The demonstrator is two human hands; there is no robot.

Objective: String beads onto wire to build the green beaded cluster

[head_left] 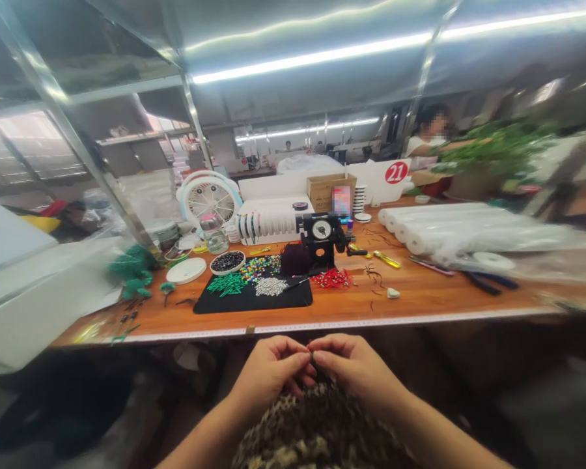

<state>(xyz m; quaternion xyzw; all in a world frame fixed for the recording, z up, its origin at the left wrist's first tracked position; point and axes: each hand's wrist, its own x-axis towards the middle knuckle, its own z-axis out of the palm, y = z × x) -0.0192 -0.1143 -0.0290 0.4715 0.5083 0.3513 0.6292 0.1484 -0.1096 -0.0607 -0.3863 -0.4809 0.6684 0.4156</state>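
Note:
My left hand (278, 366) and my right hand (349, 361) meet fingertip to fingertip in front of the table's near edge, above a patterned brown garment (317, 423). Both are closed in a pinch. A tiny reddish bit shows between the fingertips, too small to name. Beyond them on the table lies a black mat (254, 303) with piles of green pieces (227, 284), silvery-white beads (271, 286) and multicoloured beads (261, 266). Red pieces (332, 279) lie just right of the mat. A white dish (228, 272) of black beads stands at its back left.
A black hand-cranked device with a dial (321, 229) stands behind the mat. White rolls (449, 228), pliers (488, 281) and a yellow-handled tool (387, 259) lie right. A fan (209, 198) and glass jar (215, 238) stand back left. A person (427, 140) sits far right.

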